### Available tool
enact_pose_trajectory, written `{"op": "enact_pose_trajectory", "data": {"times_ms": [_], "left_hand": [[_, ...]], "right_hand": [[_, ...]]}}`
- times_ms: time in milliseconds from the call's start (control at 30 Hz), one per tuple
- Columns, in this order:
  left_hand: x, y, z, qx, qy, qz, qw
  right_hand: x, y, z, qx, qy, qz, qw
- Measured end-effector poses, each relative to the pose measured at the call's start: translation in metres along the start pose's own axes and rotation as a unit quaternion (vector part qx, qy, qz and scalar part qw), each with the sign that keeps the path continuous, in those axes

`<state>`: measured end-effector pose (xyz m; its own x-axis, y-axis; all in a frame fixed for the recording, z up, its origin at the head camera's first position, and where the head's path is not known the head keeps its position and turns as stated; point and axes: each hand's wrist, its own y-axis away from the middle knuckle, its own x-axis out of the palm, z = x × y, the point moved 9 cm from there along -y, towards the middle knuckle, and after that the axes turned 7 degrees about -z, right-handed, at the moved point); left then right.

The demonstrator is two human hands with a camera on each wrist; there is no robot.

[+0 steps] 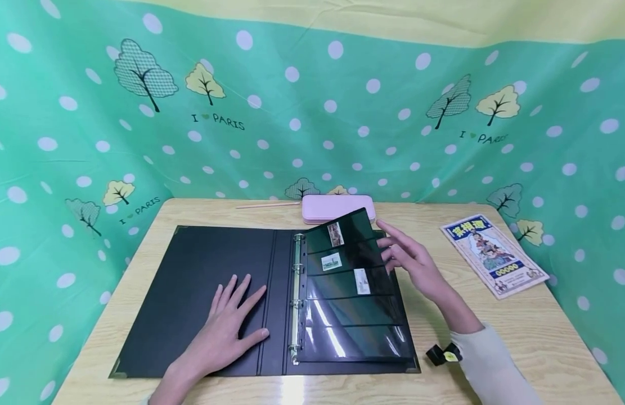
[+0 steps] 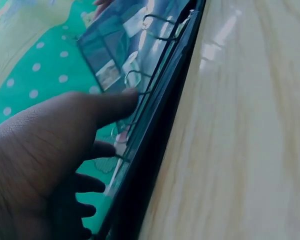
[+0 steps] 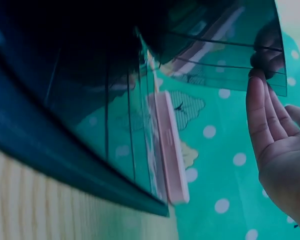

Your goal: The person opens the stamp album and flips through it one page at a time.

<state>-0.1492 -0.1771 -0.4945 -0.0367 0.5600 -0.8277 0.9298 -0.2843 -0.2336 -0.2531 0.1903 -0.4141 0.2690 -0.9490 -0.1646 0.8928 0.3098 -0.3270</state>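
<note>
A black ring binder (image 1: 216,247) lies spread open on the table. Its rings (image 1: 296,304) carry a clear-and-black stamp page (image 1: 350,312) with strip pockets. Three small stamps sit in the upper pockets, one of them a greenish stamp (image 1: 331,261). My left hand (image 1: 218,337) rests on the inside of the left cover, fingers spread. At the page's outer edge is my right hand (image 1: 413,261). In the right wrist view its extended fingers (image 3: 260,112) touch the raised page (image 3: 225,55), and the thumb stands apart.
A pink case (image 1: 317,207) stands behind the binder, beside a thin stick (image 1: 266,206). To the right lies a colourful printed booklet (image 1: 494,256). A small black object (image 1: 436,355) is near my right sleeve. Green dotted cloth (image 1: 271,129) hangs around the table.
</note>
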Motion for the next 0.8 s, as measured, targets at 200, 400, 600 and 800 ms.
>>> {"op": "enact_pose_trajectory", "data": {"times_ms": [200, 400, 600, 800], "left_hand": [[-0.007, -0.004, -0.02, 0.008, -0.002, -0.044, 0.999], [-0.013, -0.009, -0.048, 0.047, -0.012, -0.083, 0.9953], [-0.018, -0.017, -0.079, 0.087, 0.006, -0.11, 0.99], [-0.02, -0.027, -0.1, 0.086, 0.077, -0.124, 0.9855]], "right_hand": [[0.015, 0.002, 0.013, -0.017, -0.05, 0.029, 0.9982], [0.027, 0.007, 0.026, -0.024, -0.094, 0.057, 0.9937], [0.045, 0.013, 0.034, -0.022, -0.13, 0.096, 0.9866], [0.061, 0.018, 0.037, -0.014, -0.192, 0.125, 0.9733]]}}
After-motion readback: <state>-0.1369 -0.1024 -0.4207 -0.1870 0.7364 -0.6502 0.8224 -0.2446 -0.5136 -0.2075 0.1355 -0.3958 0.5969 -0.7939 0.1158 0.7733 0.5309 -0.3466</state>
